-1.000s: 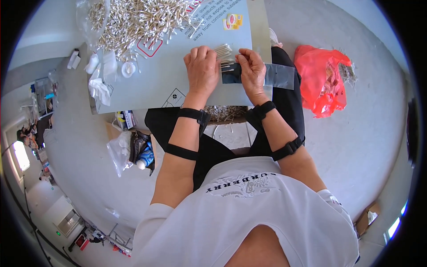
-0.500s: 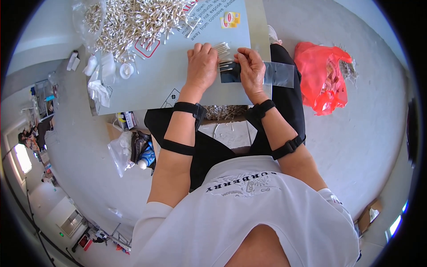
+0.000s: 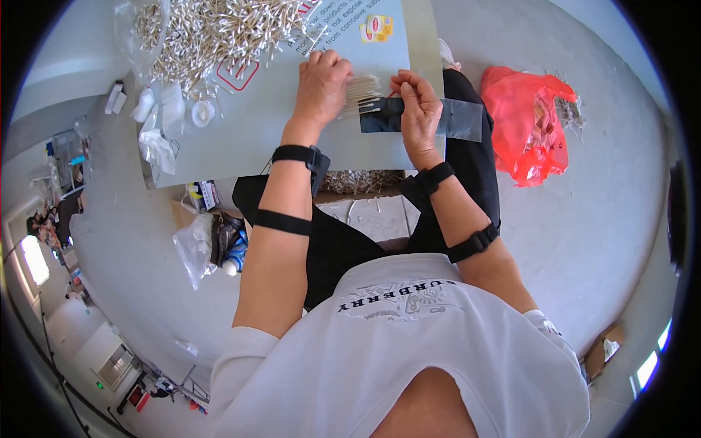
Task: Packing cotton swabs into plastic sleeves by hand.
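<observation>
A fan of cotton swabs [image 3: 363, 93] sticks out from the thumb side of my left hand [image 3: 321, 89], whose fingers are curled around their near ends. Their right-hand tips reach the edge of a dark plastic strip [image 3: 380, 121] lying flat on the sheet. Over that strip rests my right hand [image 3: 419, 113], thumb and fingers bent together; what they pinch, if anything, is too small to make out. To its right, a clear plastic piece [image 3: 463, 120] extends past the table's edge over my leg.
Loose swabs [image 3: 219, 36] are heaped at the far left of the table [image 3: 270, 139]. Nearby are a round white container [image 3: 203, 113] and crumpled white plastic [image 3: 158, 151]. Two small yellow-and-red packets [image 3: 377, 28] lie farther back. A red plastic bag [image 3: 522, 124] stands on the floor, right.
My left hand has moved left and slightly away from me, and more of the swabs now shows between the hands. The right hand has stayed almost in place.
</observation>
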Demonstrator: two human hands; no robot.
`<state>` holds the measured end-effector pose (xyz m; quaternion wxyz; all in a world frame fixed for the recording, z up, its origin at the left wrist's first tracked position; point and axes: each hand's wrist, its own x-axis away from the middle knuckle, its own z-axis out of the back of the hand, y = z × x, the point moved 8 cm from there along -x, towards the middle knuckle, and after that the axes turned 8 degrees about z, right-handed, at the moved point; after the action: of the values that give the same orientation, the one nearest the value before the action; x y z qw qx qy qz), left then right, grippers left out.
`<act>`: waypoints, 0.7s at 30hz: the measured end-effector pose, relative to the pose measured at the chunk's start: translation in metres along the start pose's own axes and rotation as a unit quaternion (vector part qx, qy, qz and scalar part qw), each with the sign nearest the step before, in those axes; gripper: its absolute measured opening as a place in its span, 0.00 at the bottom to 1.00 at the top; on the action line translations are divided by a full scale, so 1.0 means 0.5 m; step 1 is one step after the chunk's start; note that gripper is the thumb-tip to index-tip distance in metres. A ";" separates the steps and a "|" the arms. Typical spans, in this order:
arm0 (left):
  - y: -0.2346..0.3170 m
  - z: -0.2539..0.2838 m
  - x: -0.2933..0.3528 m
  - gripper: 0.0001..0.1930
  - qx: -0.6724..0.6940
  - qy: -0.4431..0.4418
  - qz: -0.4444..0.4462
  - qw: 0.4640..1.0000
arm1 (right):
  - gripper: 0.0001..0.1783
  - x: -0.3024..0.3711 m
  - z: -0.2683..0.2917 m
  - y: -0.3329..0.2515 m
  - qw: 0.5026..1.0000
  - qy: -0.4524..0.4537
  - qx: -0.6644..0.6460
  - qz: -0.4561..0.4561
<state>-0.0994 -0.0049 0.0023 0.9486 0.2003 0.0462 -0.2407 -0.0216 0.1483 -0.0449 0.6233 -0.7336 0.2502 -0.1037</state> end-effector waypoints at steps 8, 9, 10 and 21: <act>-0.050 -0.026 0.121 0.28 0.508 0.188 0.220 0.812 | 0.17 -0.006 -0.038 -0.008 0.999 -0.023 0.011 0.045; -0.042 -0.035 0.117 0.28 0.508 0.188 0.219 0.812 | 0.16 -0.003 -0.048 -0.007 0.998 -0.019 0.015 0.059; -0.036 -0.043 0.114 0.28 0.526 0.193 0.222 0.798 | 0.16 0.001 -0.060 -0.012 0.997 -0.016 0.020 0.070; -0.005 0.003 0.126 0.34 0.286 0.112 0.126 0.943 | 0.12 -0.014 -0.032 -0.048 0.949 -0.169 0.255 0.073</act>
<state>-0.0454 -0.0351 -0.0090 0.8625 0.4932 0.0560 -0.0985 -0.0291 0.1405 -0.0174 0.8284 -0.5370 0.1592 0.0078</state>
